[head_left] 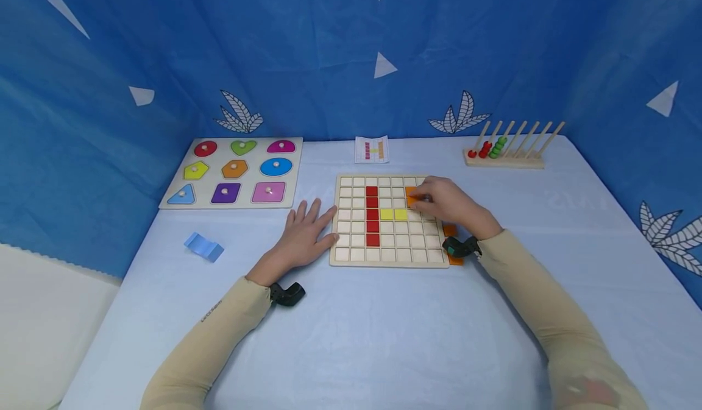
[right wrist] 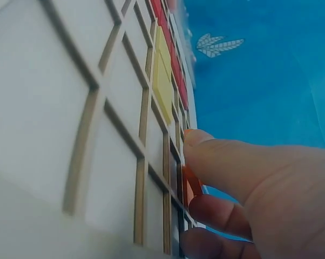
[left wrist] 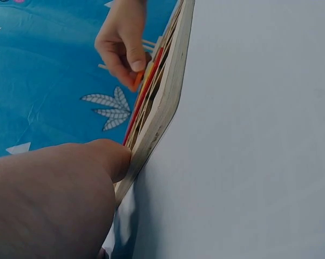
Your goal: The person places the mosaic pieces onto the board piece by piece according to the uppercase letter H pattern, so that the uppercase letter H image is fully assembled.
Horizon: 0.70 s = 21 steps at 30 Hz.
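Observation:
A wooden grid board [head_left: 389, 265] lies on the table, with a column of red tiles [head_left: 372, 214] and two yellow tiles [head_left: 393, 214] set in its cells. My right hand [head_left: 446, 200] pinches an orange tile [left wrist: 138, 80] between thumb and fingers, low over the upper right cells. Another orange tile [head_left: 410, 191] shows just above the fingertips in the head view. At the board's left edge my left hand [head_left: 301, 239] rests with spread fingers, its thumb and forefinger against the rim. More orange tiles [head_left: 450, 229] lie beside the board's right edge, partly behind the right wrist.
Behind the board is a printed pattern card [head_left: 372, 150]. A shape puzzle board [head_left: 230, 198] lies at the back left, with a light blue wavy piece [head_left: 204, 247] in front of it. At the back right stands a peg rack [head_left: 504, 161] with red and green beads.

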Each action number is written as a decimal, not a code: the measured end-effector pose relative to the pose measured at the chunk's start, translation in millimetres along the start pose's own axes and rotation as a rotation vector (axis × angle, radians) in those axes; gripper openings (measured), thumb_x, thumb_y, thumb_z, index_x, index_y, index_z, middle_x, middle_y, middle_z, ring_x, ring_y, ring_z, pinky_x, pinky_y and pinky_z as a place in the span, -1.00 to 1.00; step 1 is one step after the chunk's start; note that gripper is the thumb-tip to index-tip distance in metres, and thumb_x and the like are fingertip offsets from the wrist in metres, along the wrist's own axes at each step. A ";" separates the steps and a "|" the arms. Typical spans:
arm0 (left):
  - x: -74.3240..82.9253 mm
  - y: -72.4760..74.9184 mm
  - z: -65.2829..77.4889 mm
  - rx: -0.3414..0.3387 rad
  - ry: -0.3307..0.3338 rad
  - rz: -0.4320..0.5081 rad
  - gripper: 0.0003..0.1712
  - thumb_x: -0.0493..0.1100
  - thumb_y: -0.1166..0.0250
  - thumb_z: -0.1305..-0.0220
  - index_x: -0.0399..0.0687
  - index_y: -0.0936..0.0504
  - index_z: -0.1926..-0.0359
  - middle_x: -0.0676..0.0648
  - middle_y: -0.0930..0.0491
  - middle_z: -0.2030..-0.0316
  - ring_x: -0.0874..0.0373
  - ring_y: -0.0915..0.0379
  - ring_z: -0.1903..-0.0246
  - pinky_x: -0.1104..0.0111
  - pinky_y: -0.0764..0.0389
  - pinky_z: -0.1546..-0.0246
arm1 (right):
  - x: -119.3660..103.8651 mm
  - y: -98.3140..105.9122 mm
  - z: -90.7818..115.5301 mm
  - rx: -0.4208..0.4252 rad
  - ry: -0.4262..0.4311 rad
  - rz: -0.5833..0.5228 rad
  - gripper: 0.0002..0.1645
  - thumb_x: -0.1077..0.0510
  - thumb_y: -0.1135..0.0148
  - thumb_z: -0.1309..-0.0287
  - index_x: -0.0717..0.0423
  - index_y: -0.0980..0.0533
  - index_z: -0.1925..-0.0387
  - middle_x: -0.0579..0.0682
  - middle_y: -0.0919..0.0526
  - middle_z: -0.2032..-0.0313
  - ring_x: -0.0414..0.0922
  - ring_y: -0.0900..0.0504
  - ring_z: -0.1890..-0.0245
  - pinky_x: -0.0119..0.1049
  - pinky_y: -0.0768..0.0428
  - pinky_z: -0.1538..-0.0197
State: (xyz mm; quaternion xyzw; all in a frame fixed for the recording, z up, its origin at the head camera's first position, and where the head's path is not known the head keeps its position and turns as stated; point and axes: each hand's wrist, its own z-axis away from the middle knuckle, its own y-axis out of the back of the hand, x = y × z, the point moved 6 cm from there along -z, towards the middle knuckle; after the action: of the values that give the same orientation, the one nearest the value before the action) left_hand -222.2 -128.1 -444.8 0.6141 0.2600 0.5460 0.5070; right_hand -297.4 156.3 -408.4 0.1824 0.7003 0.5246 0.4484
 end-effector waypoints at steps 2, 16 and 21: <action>0.2 0.4 0.6 0.002 0.001 0.003 -0.20 0.17 -0.07 -0.47 0.03 -0.13 -0.60 -0.32 0.12 -0.62 -0.41 0.41 -0.60 -0.35 0.26 -0.51 | -1.1 -1.4 -1.2 0.006 0.008 -0.005 -0.60 0.13 -0.39 -0.27 0.27 -0.68 -0.08 0.17 -0.71 0.15 -0.04 -0.53 0.27 -0.19 -0.51 0.19; 1.7 2.1 0.4 0.005 -0.002 0.007 -0.20 0.17 -0.08 -0.46 0.02 -0.15 -0.60 -0.33 0.10 -0.62 -0.42 0.40 -0.60 -0.35 0.26 -0.50 | 0.0 -3.6 -1.4 0.009 -0.022 -0.021 -0.60 0.14 -0.39 -0.27 0.24 -0.68 -0.09 0.16 -0.69 0.17 -0.03 -0.50 0.29 -0.22 -0.45 0.22; 0.1 0.7 0.2 0.011 -0.009 0.019 -0.20 0.15 -0.08 -0.45 -0.01 -0.16 -0.59 -0.36 0.09 -0.61 -0.44 0.39 -0.59 -0.36 0.26 -0.50 | 2.7 -4.7 -1.9 0.020 -0.017 -0.030 -0.60 0.15 -0.41 -0.25 0.25 -0.68 -0.07 0.17 -0.71 0.15 -0.02 -0.53 0.26 -0.20 -0.49 0.20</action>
State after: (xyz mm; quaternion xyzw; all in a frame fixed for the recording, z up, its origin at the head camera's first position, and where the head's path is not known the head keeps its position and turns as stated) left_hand -222.2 -128.4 -444.1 0.6217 0.2549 0.5467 0.4997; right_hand -299.4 155.4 -413.8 0.1809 0.7045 0.5093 0.4600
